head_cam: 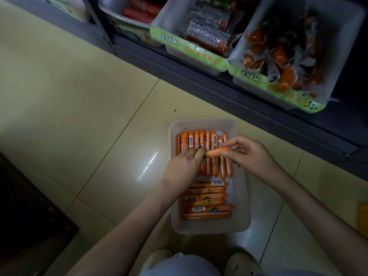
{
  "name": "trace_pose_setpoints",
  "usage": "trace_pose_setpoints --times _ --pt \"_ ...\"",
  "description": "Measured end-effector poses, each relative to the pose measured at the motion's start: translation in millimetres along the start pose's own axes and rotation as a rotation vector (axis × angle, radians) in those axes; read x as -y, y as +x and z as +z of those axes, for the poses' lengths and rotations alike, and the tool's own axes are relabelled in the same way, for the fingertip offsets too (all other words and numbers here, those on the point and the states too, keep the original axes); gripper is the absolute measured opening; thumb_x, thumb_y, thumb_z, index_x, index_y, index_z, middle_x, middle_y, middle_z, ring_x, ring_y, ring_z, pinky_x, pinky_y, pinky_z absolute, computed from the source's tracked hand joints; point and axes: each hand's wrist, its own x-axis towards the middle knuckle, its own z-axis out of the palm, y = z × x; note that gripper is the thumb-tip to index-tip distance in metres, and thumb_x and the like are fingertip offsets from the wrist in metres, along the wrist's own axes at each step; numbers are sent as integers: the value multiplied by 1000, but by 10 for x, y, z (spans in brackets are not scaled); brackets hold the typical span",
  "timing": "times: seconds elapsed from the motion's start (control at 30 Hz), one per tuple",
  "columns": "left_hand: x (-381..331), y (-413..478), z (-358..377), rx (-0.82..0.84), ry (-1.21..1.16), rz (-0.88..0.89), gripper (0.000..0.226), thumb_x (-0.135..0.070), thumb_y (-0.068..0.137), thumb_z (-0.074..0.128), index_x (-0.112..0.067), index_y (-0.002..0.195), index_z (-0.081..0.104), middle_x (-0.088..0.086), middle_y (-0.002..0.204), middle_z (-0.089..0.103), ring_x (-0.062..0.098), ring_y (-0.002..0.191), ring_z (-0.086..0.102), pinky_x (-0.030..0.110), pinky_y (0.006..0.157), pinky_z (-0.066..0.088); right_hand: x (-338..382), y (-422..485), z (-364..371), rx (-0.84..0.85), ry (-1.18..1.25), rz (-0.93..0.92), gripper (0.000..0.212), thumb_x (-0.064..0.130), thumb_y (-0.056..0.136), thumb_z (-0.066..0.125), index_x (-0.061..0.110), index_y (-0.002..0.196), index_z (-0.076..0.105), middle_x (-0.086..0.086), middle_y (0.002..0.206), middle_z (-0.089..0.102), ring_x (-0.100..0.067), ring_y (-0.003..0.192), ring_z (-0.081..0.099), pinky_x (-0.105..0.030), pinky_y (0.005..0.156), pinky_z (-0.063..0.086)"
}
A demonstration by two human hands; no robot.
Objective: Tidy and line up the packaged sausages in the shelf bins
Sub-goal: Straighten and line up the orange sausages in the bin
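Observation:
A white bin (pixel 242 198) stands on the tiled floor in front of me. Its far half holds a row of orange packaged sausages (pixel 201 139) lined up lengthwise. Its near half holds a stack of sausages lying crosswise (pixel 208 200). My right hand (pixel 249 154) pinches one orange sausage (pixel 216 152) crosswise just above the far row. My left hand (pixel 184 164) rests on the far row, fingers laid over the sausages and touching the end of the held one.
A dark shelf (pixel 199 80) runs along the back with white bins on it: one of silver and red packs (pixel 207 32), one of loose orange sausages (pixel 278 54), one of red sausages (pixel 139 10). A dark mat (pixel 25 212) lies left. My shoes (pixel 242 263) stand near.

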Motion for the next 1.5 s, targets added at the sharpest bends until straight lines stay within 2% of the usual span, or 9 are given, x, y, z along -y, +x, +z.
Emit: trace_pose_setpoints --times 0.2,0.43,0.63,0.8,0.9,1.03,1.17,1.33,1.5 --pt "-98 -113 -228 -130 -304 -66 29 -14 77 61 -11 105 58 8 89 67 25 70 61 23 46 36 273 -230 183 -33 117 -282 23 -3 80 68 19 81 63 15 69 64 2 63 57 -13 62 46" --pt "-137 -135 -563 -213 -525 13 29 11 78 57 -3 104 58 3 82 58 15 82 52 -1 63 31 478 -336 220 -58 -60 -547 19 22 80 67 31 97 66 13 89 62 0 85 59 -13 77 44" --pt "-129 -181 -742 -240 -478 92 13 4 84 52 -1 95 57 13 81 61 17 73 51 21 59 34 481 -378 293 -124 -209 -699 22 20 84 66 13 106 65 5 94 58 -9 90 56 -22 79 44" --pt "-142 -258 -839 -279 -532 93 18 -4 86 57 0 102 63 10 86 66 13 81 56 9 69 37 470 -393 402 -194 -211 -657 23 25 83 65 10 101 65 4 95 58 -6 92 55 -20 82 42" --pt "-265 -278 -952 -192 -1028 -193 18 -13 92 55 -10 108 63 1 94 67 12 90 64 19 79 50 487 -389 462 -201 -155 -604 28 28 85 60 18 112 61 4 107 59 -5 97 56 -23 81 46" --pt "-398 -161 -1043 -108 -1906 -600 20 -10 99 42 -1 99 60 10 81 69 15 74 69 20 59 54 507 -434 433 -95 -209 -661 43 32 87 60 12 124 58 -5 124 58 -14 119 52 -28 100 41" --pt "-400 -115 -1155 69 -2199 -888 20 -3 98 39 3 92 56 12 70 64 11 51 65 16 45 51 555 -460 434 -117 -303 -723 37 31 85 64 9 115 65 -3 118 64 -18 115 56 -35 100 43" --pt "-430 -165 -1073 130 -1546 -860 26 -17 96 52 -5 119 52 -1 90 61 5 73 62 20 65 54 604 -511 452 -211 -284 -653 18 27 82 68 17 97 70 12 95 66 -6 96 61 -22 87 46" --pt "-449 -287 -948 -41 -615 -221 43 -9 88 57 -11 131 50 3 109 63 11 96 56 4 64 32 696 -533 473 -240 -138 -517 21 24 80 69 39 93 62 19 95 67 0 91 64 -21 84 48"
